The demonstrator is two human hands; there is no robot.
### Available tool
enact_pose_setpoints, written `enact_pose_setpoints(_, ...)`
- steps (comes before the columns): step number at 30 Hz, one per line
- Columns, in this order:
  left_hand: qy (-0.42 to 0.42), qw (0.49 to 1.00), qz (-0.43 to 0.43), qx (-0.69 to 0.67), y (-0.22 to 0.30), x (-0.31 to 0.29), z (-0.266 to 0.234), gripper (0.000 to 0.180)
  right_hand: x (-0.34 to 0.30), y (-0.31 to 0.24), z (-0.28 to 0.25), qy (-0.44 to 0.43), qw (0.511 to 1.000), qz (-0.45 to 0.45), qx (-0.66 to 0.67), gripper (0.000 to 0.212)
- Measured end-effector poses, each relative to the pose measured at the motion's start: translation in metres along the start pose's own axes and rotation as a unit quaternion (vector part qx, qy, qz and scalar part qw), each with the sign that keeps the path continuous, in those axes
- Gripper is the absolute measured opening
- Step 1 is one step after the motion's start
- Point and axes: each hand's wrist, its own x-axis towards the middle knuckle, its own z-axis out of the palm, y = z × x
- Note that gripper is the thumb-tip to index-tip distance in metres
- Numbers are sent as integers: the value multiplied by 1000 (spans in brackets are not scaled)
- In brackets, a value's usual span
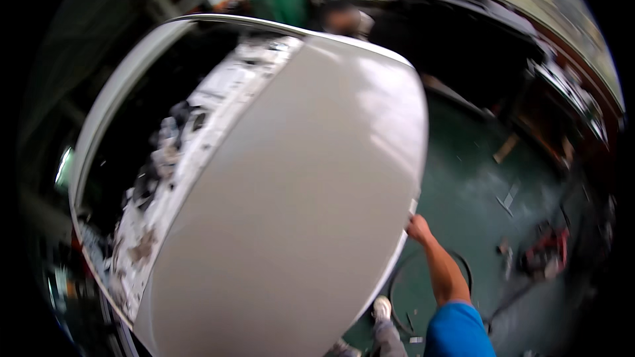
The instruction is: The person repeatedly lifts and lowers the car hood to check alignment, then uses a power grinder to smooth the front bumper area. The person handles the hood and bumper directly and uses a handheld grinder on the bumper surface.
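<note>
A large, smooth, pale grey car hood [284,165] fills the middle of the head view. My right hand [418,229] is closed around its right edge, and the fingers are partly hidden at the rim. My right arm, in a blue sleeve, reaches up from the lower edge. Left of the hood runs a white, dirty cowl strip [215,92] with dark loose parts on it. Beyond the strip, a pale frame [99,119] curves around a dark opening. My left hand is not in view.
Another person's head [340,18] shows, blurred, beyond the far edge. A black hose [468,266] lies looped on the green floor [463,158] by my shoe [381,307]. A red tool [549,254] lies at the right, and a cluttered bench [569,86] stands behind.
</note>
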Motion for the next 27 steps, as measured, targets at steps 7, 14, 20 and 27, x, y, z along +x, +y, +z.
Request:
enact_pose_setpoints(7, -201, 979, 28, 18, -8, -52, 116, 48, -18, -33, -83, 117, 972, 104, -174, 25)
enact_pose_setpoints(14, -414, 897, -145, 53, -59, -152, 186, 48, 12, 1, -80, 5, 964, 78, -254, 25)
enact_pose_setpoints(20, -461, 812, -321, 158, -111, -255, 196, 48, 73, 19, -70, 72, 972, 33, -220, 16)
enact_pose_setpoints(27, -514, 716, -473, 16, -174, -341, 278, 45, 192, 37, -106, 151, 968, -150, -133, 16)
